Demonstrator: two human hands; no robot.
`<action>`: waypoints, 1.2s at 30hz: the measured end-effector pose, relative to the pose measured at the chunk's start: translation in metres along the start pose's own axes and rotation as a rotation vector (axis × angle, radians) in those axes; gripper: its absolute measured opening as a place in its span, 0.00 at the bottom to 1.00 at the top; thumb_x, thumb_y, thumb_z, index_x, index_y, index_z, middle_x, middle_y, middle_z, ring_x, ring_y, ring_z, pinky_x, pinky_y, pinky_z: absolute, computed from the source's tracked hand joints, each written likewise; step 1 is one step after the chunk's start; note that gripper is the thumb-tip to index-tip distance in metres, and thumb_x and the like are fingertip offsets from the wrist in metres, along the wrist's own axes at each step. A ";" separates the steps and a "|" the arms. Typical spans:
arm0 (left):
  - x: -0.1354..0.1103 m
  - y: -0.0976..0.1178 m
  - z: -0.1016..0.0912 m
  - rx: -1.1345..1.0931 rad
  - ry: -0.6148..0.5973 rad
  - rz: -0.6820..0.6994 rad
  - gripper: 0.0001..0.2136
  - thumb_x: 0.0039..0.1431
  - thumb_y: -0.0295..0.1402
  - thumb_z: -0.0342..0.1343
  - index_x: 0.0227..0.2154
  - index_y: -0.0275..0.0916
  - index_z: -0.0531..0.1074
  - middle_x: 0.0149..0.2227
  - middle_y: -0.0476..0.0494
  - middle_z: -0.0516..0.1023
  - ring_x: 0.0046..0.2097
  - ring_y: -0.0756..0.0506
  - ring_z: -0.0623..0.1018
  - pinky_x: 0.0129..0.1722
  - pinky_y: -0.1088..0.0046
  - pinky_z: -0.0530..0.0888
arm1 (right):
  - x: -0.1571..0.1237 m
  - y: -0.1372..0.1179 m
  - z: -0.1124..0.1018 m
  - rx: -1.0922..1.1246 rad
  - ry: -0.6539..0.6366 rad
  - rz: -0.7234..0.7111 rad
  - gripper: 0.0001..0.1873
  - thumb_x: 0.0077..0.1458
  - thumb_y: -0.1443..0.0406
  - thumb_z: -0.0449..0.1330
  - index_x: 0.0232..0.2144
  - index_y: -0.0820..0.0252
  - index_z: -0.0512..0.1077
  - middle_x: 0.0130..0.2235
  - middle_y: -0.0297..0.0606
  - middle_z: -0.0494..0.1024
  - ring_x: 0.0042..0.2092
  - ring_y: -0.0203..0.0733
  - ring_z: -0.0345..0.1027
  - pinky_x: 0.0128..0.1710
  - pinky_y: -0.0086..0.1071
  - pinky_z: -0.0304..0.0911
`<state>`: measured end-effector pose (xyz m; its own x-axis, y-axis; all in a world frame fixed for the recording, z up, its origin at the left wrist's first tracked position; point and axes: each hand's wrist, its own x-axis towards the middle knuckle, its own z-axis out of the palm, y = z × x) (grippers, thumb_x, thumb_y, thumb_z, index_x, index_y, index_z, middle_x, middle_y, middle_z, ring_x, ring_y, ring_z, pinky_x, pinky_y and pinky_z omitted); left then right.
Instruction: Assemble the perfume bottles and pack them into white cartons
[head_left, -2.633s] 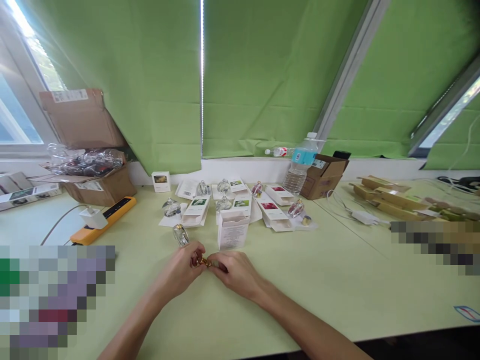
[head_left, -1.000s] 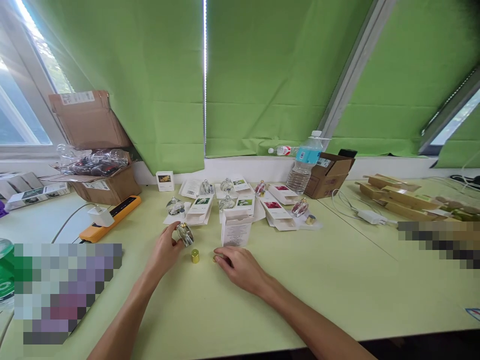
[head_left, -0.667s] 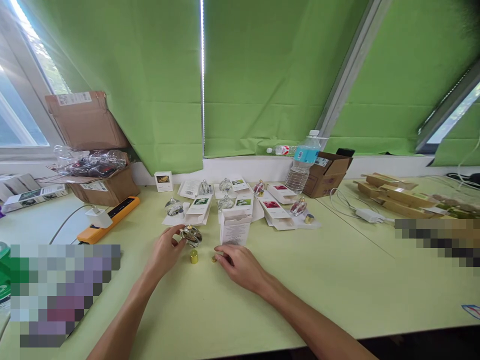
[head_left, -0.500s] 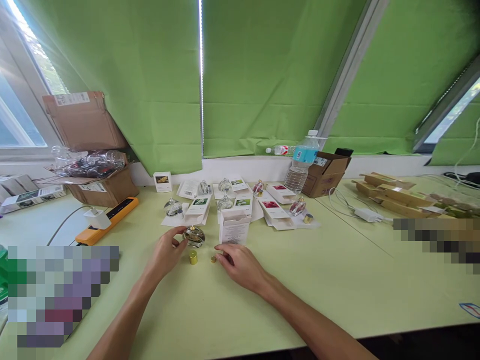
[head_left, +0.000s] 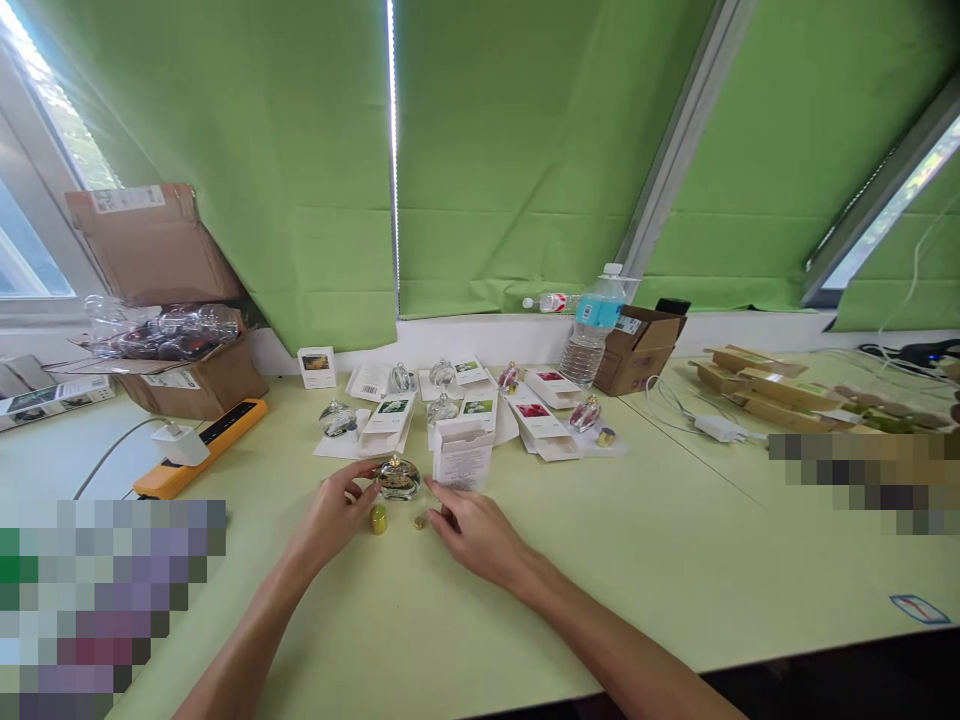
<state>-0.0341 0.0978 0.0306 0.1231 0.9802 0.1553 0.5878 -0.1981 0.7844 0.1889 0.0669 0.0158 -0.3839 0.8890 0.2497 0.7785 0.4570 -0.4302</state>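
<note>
On the table [head_left: 450, 620], a glass bottle [head_left: 398, 480] is held upright by the left hand [head_left: 339, 505].
Its left edge is pinched in nearly closed fingers; the right hand [head_left: 476, 525] is kept half-curled around nothing visible, forefinger pointed at the bottle's right side, contact hard to tell. In front, a gold cap [head_left: 379, 520] and a small gold piece [head_left: 419, 522] are placed apart.

Before me, the counter [head_left: 525, 630] carries an orange power strip [head_left: 166, 478] at ten o'clock, a gold cap [head_left: 379, 520] at eleven, an upright carton [head_left: 461, 462] at twelve, a brown box [head_left: 636, 358] at one.
</note>
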 end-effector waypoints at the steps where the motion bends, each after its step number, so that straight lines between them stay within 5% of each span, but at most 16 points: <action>1: 0.000 0.000 0.001 -0.007 -0.004 0.002 0.19 0.55 0.44 0.52 0.47 0.43 0.73 0.41 0.46 0.80 0.31 0.47 0.76 0.30 0.70 0.75 | 0.000 0.000 0.000 -0.006 0.003 -0.001 0.24 0.62 0.60 0.49 0.60 0.58 0.60 0.39 0.41 0.79 0.38 0.44 0.72 0.35 0.31 0.59; 15: -0.002 0.012 0.006 -0.041 -0.038 0.003 0.20 0.54 0.43 0.53 0.47 0.41 0.73 0.34 0.45 0.79 0.24 0.49 0.74 0.25 0.71 0.73 | 0.000 0.002 0.000 -0.125 0.011 0.096 0.18 0.63 0.58 0.47 0.46 0.60 0.69 0.30 0.39 0.78 0.31 0.42 0.70 0.28 0.31 0.48; 22: 0.000 0.006 0.011 -0.045 -0.070 0.092 0.17 0.56 0.43 0.51 0.45 0.42 0.74 0.39 0.46 0.79 0.32 0.48 0.75 0.31 0.71 0.75 | 0.000 0.003 -0.003 -0.103 0.029 0.101 0.15 0.63 0.58 0.48 0.44 0.58 0.69 0.30 0.36 0.77 0.29 0.39 0.68 0.27 0.30 0.46; 36: -0.005 0.011 0.013 0.016 -0.125 0.122 0.18 0.58 0.44 0.50 0.47 0.43 0.74 0.37 0.45 0.79 0.32 0.47 0.76 0.31 0.70 0.75 | -0.004 0.005 -0.007 -0.192 0.079 0.131 0.18 0.64 0.59 0.46 0.30 0.58 0.71 0.26 0.35 0.77 0.26 0.36 0.67 0.26 0.30 0.44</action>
<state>-0.0180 0.0911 0.0304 0.2926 0.9406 0.1719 0.5748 -0.3167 0.7545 0.1977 0.0656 0.0193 -0.2390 0.9320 0.2726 0.9023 0.3169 -0.2924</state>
